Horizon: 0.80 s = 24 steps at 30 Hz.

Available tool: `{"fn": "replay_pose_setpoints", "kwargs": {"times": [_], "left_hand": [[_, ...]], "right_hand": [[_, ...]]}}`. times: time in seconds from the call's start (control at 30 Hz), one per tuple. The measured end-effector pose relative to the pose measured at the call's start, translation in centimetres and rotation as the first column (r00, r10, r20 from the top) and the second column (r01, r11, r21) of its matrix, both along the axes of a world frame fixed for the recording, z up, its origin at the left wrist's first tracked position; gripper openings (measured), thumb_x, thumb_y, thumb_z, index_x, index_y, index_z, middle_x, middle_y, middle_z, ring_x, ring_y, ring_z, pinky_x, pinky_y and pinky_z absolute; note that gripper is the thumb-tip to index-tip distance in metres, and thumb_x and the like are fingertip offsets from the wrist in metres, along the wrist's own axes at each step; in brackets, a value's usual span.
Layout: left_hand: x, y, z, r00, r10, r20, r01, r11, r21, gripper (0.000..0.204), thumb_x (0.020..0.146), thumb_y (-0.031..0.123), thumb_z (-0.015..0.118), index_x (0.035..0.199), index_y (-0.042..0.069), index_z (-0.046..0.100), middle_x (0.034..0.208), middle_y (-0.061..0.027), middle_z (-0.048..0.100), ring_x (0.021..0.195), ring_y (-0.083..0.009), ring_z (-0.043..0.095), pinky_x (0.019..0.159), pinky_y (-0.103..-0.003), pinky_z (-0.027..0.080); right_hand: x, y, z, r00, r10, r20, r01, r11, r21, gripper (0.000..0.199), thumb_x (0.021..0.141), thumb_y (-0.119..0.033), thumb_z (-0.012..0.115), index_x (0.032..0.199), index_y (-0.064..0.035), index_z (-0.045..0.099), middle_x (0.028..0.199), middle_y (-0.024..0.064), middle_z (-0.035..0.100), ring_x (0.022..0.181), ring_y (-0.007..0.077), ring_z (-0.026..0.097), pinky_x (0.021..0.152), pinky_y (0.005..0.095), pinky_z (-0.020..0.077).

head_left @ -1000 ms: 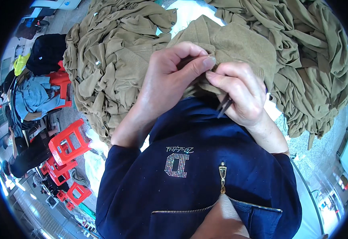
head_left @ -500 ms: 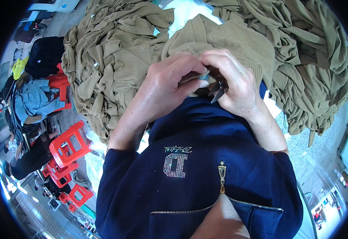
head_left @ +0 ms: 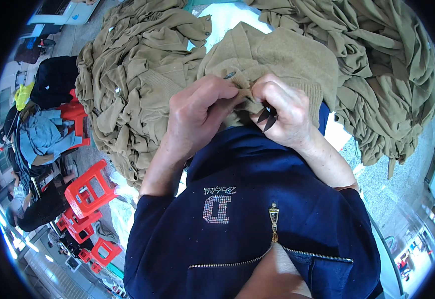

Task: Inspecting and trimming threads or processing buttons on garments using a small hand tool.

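Sweater, tan, lying between two heaps, near edge bunched. Left hand: thumb and fingers pinching the sweater's fold. Right hand: fingertips pinching the same fold; snips, dark, gripped in it, at the sweater's near edge. Left heap, right heap: tan garments flanking the sweater. Stool, red, far left of the sweater.

Navy top, matte cloth. Left sleeve and right sleeve same navy, ending near elbows; 2 forearms bare beyond. Left hand, right hand bare. Chest: 1 blocky rhinestone motif, silvery with coloured glints; 1 short line of glittery script alongside. Neck zip parted in 2 rows of metal teeth; 1 long, tapered gold-toned zip pull.
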State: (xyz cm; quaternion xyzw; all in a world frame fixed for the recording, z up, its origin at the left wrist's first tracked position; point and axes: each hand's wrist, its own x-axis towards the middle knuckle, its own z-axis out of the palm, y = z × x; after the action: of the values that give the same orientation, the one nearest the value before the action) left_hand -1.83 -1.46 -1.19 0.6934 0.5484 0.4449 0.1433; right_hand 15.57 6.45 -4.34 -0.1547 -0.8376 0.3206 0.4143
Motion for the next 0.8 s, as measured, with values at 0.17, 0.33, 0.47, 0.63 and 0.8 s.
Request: {"fn": "replay_pose_setpoints", "kwargs": {"times": [0.17,0.33,0.47,0.63,0.8], "left_hand": [[0.3,-0.2,0.0,0.976,-0.027,0.216,0.072,0.977,-0.201,0.021,0.073,-0.001,0.077,0.083,0.002,0.059,0.082,-0.0084,0.064,0.066,-0.015,0.063,0.059,-0.026,0.051],[0.3,0.0,-0.4,0.998,-0.058,0.039,0.06,0.996,-0.067,0.023,0.073,-0.001,0.076,0.084,0.002,0.056,0.083,-0.0093,0.062,0.071,-0.0219,0.064,0.062,-0.03,0.051],[0.3,0.2,-0.3,0.993,-0.081,-0.082,0.08,0.997,-0.011,0.022,0.072,-0.004,0.072,0.086,0.001,0.056,0.085,-0.0108,0.061,0.077,-0.0303,0.062,0.066,-0.035,0.051],[0.7,0.5,-0.5,0.978,-0.117,-0.175,0.13,0.989,0.066,0.023,0.071,-0.008,0.068,0.088,0.001,0.057,0.089,-0.0137,0.06,0.078,-0.0328,0.062,0.068,-0.038,0.052],[-0.2,-0.3,-3.0,0.946,0.017,-0.323,0.057,0.974,0.218,0.027,0.071,-0.006,0.067,0.093,0.004,0.055,0.085,-0.0143,0.061,0.069,-0.0325,0.061,0.059,-0.041,0.052]], "right_hand": [[-0.2,-0.3,-0.3,0.998,-0.043,-0.049,0.049,0.99,0.132,0.022,0.061,0.001,0.066,0.076,-0.0026,0.05,0.072,0.0086,0.052,0.061,0.0231,0.059,0.051,0.0318,0.0476],[-0.3,-0.1,-0.6,0.996,-0.043,-0.075,0.053,0.99,0.134,0.022,0.064,0.0,0.068,0.076,-0.0027,0.05,0.074,0.0091,0.054,0.061,0.0237,0.06,0.052,0.0318,0.0486],[0.3,-0.8,-1.3,0.999,-0.037,-0.007,0.029,0.867,-0.498,0.03,0.071,0.009,0.066,0.097,-0.0017,0.055,0.091,0.0011,0.054,0.077,0.005,0.051,0.069,0.0202,0.0458],[0.9,-0.4,-1.8,0.996,-0.086,-0.001,0.079,0.915,-0.395,0.02,0.069,0.004,0.067,0.084,-0.006,0.058,0.082,0.002,0.059,0.07,0.0106,0.057,0.062,0.0251,0.0458],[-1.4,-1.3,-1.9,0.986,-0.023,-0.167,-0.04,0.93,-0.366,0.021,0.064,0.006,0.065,0.08,-0.0043,0.057,0.075,0.0091,0.055,0.063,0.0257,0.058,0.056,0.0336,0.0472]]}}
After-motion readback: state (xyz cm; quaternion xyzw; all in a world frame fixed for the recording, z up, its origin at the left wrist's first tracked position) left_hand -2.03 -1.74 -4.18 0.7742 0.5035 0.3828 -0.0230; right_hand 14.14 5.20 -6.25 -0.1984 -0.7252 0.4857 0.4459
